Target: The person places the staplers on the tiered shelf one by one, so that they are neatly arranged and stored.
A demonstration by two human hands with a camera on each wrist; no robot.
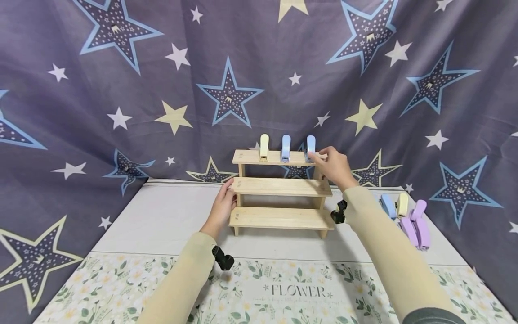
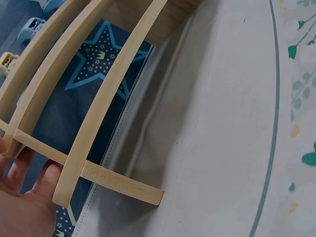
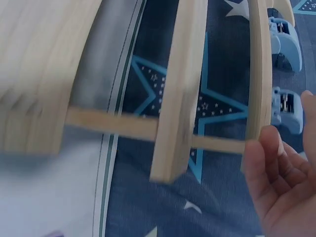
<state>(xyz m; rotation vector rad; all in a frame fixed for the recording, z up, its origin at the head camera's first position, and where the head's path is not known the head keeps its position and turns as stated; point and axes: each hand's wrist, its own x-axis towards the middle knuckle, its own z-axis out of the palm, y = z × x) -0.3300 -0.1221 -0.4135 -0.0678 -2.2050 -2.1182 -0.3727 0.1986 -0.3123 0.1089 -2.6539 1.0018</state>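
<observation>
A three-tier wooden display shelf (image 1: 281, 186) stands on the table. My left hand (image 1: 222, 208) grips its left side near the middle tier, the fingers (image 2: 48, 181) around the side rail. Along the top tier stand a yellow mini stapler (image 1: 264, 147), a blue mini stapler (image 1: 285, 148) and a second blue mini stapler (image 1: 310, 147) at the right, upright in a row. My right hand (image 1: 336, 167) is at the right end of the top tier, close beside the second blue stapler. In the right wrist view its fingers (image 3: 270, 140) are loosely bent at the board's end, not wrapped around the stapler.
On the table at the right lie more mini staplers: a blue one (image 1: 388, 206), a yellow one (image 1: 402, 205) and several purple ones (image 1: 422, 234). A flowered mat (image 1: 299, 274) covers the table's front. A star-patterned curtain (image 1: 251, 45) hangs behind the shelf.
</observation>
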